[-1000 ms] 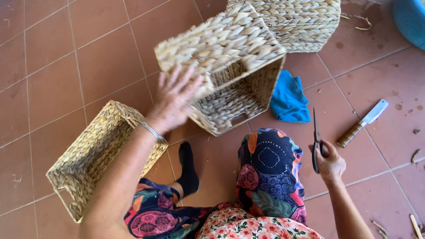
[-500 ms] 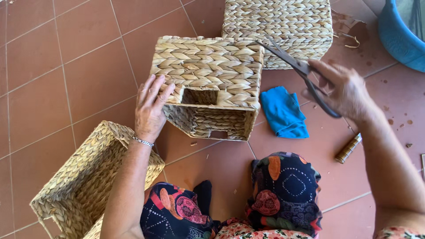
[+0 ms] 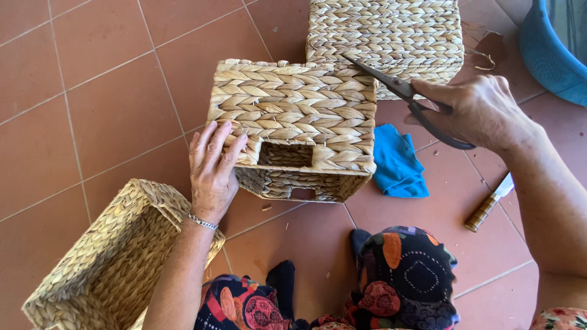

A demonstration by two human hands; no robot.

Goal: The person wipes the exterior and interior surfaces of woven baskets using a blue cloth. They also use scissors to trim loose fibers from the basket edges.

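left hand [image 3: 212,172]: my palm lies flat and spread against the left end of the woven basket [image 3: 293,122], fingers open, steadying it and clasping nothing.
right hand [image 3: 480,113]: clenched round the handles of the dark scissors [image 3: 403,98], fingers through the loops.
scissors: blades nearly together, tips aimed up and left, lying over the basket's far right corner; whether the tips touch the weave i cannot tell.
basket: tipped on its side on the tiled floor [image 3: 92,91] right in front of my knees, one plaited wall facing up, the handle slot [image 3: 286,154] toward me.
key relation: the basket lies left of and a little nearer to me than my right hand; the scissors' long axis runs on a slant from lower right to upper left, crossing the basket's right edge. my left hand is the one in contact with the basket; my right is nearer its far right corner.
second basket [image 3: 116,263]: open side up, just beside my left forearm, apart from the first.
third basket [image 3: 385,36]: beyond the one i hold, close behind it.
blue cloth [image 3: 397,165]: crumpled on the floor just right of the basket, under my right hand.
knife [image 3: 489,205]: wooden handled, on the floor below my right wrist, well apart from the basket.
blue tub [image 3: 550,55]: at the upper right edge.
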